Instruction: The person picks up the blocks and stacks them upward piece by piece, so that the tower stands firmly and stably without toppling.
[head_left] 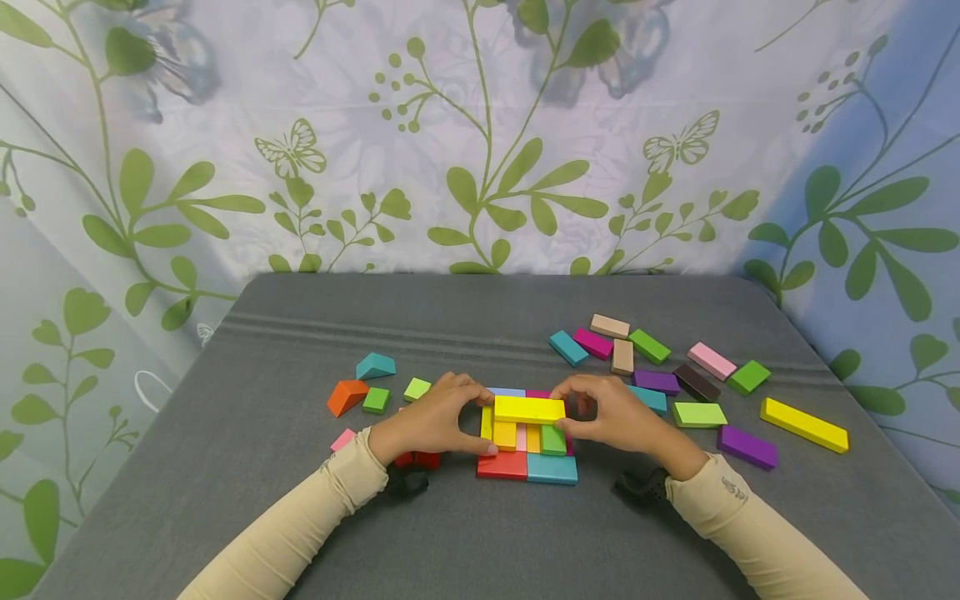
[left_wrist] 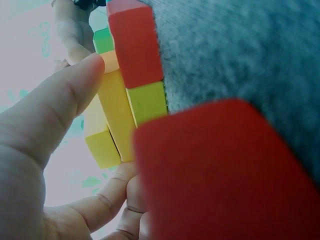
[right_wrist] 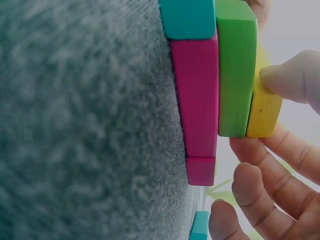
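In the head view a low stack of coloured wooden blocks stands between both hands. A long yellow block (head_left: 529, 409) lies across its top. My right hand (head_left: 611, 412) pinches this block's right end, thumb on the near side and fingers behind; a green block (right_wrist: 236, 70) sits directly under it. At the left side, my left hand (head_left: 442, 417) holds a yellow-orange block (left_wrist: 116, 112) of the middle layer, thumb at its near end and fingers at its far end. The bottom layer shows a red block (head_left: 502, 466), a teal block (head_left: 552, 469) and a magenta block (right_wrist: 195, 95).
Loose blocks lie to the left, among them an orange block (head_left: 347, 397) and a teal wedge (head_left: 376, 366). A red block (left_wrist: 225, 175) is close by the left wrist. Several more are scattered right, including a long yellow block (head_left: 805, 425). The grey table (head_left: 300, 533) meets a patterned curtain (head_left: 420, 167).
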